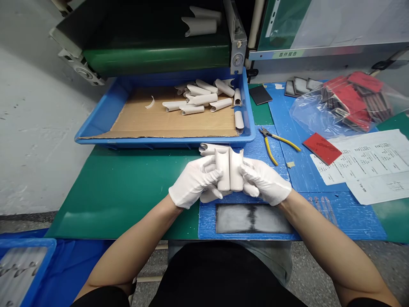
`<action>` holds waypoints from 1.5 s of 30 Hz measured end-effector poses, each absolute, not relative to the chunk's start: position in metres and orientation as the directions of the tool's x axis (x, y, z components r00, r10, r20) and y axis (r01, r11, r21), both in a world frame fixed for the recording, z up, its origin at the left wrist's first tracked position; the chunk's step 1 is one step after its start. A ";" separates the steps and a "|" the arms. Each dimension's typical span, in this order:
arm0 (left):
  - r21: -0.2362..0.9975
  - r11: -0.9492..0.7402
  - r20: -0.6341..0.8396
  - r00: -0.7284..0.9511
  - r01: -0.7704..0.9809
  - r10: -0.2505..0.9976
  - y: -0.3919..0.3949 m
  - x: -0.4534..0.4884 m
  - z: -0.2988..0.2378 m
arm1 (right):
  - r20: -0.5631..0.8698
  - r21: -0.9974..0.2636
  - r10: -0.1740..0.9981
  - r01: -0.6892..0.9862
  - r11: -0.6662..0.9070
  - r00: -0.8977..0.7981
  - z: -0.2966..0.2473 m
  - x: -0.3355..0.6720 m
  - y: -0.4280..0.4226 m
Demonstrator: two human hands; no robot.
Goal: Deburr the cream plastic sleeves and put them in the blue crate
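Note:
My left hand [194, 181] and my right hand [263, 181], both in white fabric gloves, press from either side on two upright off-white split tubes [229, 169] standing side by side. Another tube of the same kind [212, 149] lies just behind them, and a further pale piece [211, 196] shows below my left fingers. The lower ends of the held tubes rest near the blue corrugated board [271, 197]. My fingers hide part of each held tube.
A blue tray [166, 139] lined with cardboard holds several similar tubes. Yellow-handled pliers [275, 143], a red pad [321, 148], a clear plastic bag [338, 111] of red-and-dark pieces and printed papers [373, 164] lie to the right. A green conveyor belt [153, 57] carries more tubes behind.

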State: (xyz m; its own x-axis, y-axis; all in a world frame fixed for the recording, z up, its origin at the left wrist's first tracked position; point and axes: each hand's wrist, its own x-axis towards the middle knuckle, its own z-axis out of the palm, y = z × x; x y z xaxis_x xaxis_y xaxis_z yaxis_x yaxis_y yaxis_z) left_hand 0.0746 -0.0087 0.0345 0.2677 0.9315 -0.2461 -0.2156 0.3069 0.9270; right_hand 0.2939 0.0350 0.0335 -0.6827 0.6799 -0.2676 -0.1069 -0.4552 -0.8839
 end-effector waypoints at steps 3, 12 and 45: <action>0.922 0.306 -0.247 0.250 -0.237 0.936 -0.008 0.074 0.036 | -0.274 -0.868 0.680 -0.130 -0.480 -0.680 0.031 0.295 0.036; 0.891 0.330 -0.264 0.237 -0.310 0.935 -0.010 0.072 0.054 | -0.211 -0.876 0.710 -0.193 -0.442 -0.672 0.031 0.302 0.042; 0.924 -0.204 0.123 0.253 0.323 0.960 -0.018 0.081 0.028 | 0.555 -0.555 0.694 0.418 0.720 -0.458 0.034 0.297 0.020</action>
State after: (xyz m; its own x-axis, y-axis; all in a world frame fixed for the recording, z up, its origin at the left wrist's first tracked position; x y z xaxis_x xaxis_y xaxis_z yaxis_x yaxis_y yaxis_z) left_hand 0.0807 -0.0182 0.0280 0.2531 0.9596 0.1229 0.3229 -0.2035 0.9243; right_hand 0.2972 0.0204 0.0343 -0.4580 0.6941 0.5555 0.4177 0.7196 -0.5548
